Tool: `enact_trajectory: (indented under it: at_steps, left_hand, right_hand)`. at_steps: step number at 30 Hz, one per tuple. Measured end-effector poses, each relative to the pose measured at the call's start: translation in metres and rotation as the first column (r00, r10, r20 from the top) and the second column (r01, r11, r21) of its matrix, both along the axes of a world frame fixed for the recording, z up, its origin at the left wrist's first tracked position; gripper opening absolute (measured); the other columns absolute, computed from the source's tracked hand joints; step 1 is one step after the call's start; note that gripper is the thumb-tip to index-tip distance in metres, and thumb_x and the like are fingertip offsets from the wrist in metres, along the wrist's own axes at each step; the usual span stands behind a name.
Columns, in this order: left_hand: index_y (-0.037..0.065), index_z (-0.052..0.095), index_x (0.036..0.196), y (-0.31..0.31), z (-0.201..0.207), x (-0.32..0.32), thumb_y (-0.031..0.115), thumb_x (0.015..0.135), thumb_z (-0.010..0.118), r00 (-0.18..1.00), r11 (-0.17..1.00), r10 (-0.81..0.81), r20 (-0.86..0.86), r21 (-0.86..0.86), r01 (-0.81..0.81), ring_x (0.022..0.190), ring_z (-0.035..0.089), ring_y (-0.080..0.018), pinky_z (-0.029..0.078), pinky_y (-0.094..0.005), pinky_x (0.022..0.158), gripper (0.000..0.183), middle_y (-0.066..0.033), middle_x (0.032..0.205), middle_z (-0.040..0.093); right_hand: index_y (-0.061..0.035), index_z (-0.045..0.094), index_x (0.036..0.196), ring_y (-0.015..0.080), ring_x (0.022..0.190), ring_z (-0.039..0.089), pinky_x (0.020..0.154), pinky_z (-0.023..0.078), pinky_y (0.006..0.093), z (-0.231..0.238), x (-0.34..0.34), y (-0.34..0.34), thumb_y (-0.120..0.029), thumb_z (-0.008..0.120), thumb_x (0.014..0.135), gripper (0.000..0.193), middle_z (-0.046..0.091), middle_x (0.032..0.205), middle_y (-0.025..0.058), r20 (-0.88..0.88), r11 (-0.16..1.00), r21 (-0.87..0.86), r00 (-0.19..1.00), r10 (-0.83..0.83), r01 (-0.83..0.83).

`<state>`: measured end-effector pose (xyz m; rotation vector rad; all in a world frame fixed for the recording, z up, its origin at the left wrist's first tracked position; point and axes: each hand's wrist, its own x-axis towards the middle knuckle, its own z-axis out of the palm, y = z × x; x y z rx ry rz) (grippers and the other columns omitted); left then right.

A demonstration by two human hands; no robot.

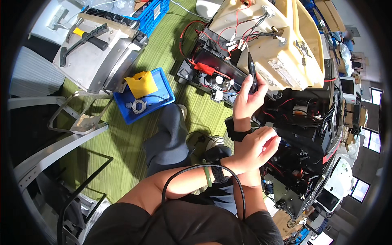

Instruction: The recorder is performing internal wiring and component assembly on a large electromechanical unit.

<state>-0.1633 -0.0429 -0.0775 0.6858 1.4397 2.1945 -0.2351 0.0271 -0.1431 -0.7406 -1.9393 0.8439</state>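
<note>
The right hand [250,98] grasps a slim black tool [252,70] between thumb and fingers, its narrow end pointing away from the person, toward the white connectors [241,44]. I cannot tell whether the tip touches any of them. These connectors hang on red and black wires [255,33] at the near left side of a large cream casing [286,57], which stands beyond the right hand. The left hand [257,151] is crossed over the right forearm, with its fingers loosely curled; I cannot tell whether it encloses anything. A black strap [219,173] and a green bangle [208,176] sit on the left wrist, and a second black strap [237,132] on the right. A black cable [166,185] loops across the left forearm. Left of the tool, a red connector [204,68] lies over a black frame beside the casing. To the right of both hands, dark machinery with red and black wiring fills the space. On the green floor [126,157], left of the casing, lies a blue tray [162,81] with a yellow packet [142,85] and a coiled white cable [139,107] in it. At the upper left, a black hammer [73,50] lies crossed with a yellow-and-black tool [98,42] on a grey metal box [87,74], and a blue crate [155,17] stands just behind the box.
</note>
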Motion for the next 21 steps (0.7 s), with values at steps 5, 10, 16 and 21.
enact_trajectory:
  at_steps: [5, 10, 16, 21]
  left_hand:
    - [0.001, 0.051, 0.081, -0.004, 0.003, -0.006, 0.005, 0.084, 0.058, 0.999, 1.000, 0.028, -0.028, 0.008, -0.028, 0.056, 0.047, -0.0187, 0.038, -0.0295, 0.052, 0.008, -0.0078, 0.068, 0.047]
    - [0.002, 0.051, 0.081, -0.004, 0.003, -0.005, 0.005, 0.084, 0.057, 0.999, 0.999, 0.014, -0.035, 0.029, -0.013, 0.055, 0.047, -0.0198, 0.038, -0.0299, 0.051, 0.008, -0.0073, 0.067, 0.046]
    - [0.002, 0.052, 0.081, -0.008, 0.003, -0.005, 0.007, 0.084, 0.058, 0.999, 1.000, 0.014, -0.046, 0.015, -0.013, 0.054, 0.048, -0.0201, 0.039, -0.0306, 0.050, 0.008, -0.0070, 0.067, 0.047]
    - [0.003, 0.052, 0.082, -0.007, 0.002, -0.005, 0.008, 0.084, 0.058, 0.998, 0.999, 0.032, -0.056, 0.014, -0.032, 0.054, 0.052, -0.0211, 0.041, -0.0305, 0.050, 0.008, -0.0071, 0.069, 0.050]
  right_hand:
    - [0.0028, 0.054, 0.107, 0.0121, 0.069, 0.054, 0.066, 0.046, 0.0260, 0.001, -0.011, 0.002, -0.016, 0.059, 0.088, 0.028, 0.059, 0.084, 0.0096, 0.012, 0.997, 0.074, 1.000, 0.016, -0.016]
    - [0.0027, 0.053, 0.107, 0.0069, 0.076, 0.049, 0.073, 0.042, 0.0208, 0.013, -0.009, 0.000, -0.012, 0.057, 0.089, 0.023, 0.055, 0.089, 0.0043, 0.088, 0.993, -0.037, 0.989, 0.118, -0.116]
    - [0.0018, 0.052, 0.110, 0.0076, 0.071, 0.051, 0.066, 0.044, 0.0213, 0.013, -0.008, -0.012, -0.012, 0.057, 0.090, 0.025, 0.057, 0.087, 0.0056, -0.042, 0.987, -0.080, 0.989, 0.139, -0.142]
    - [0.0023, 0.051, 0.110, 0.0079, 0.075, 0.051, 0.069, 0.045, 0.0216, 0.007, -0.006, -0.005, -0.011, 0.056, 0.090, 0.025, 0.056, 0.093, 0.0065, -0.052, 0.989, 0.019, 0.987, 0.150, -0.149]
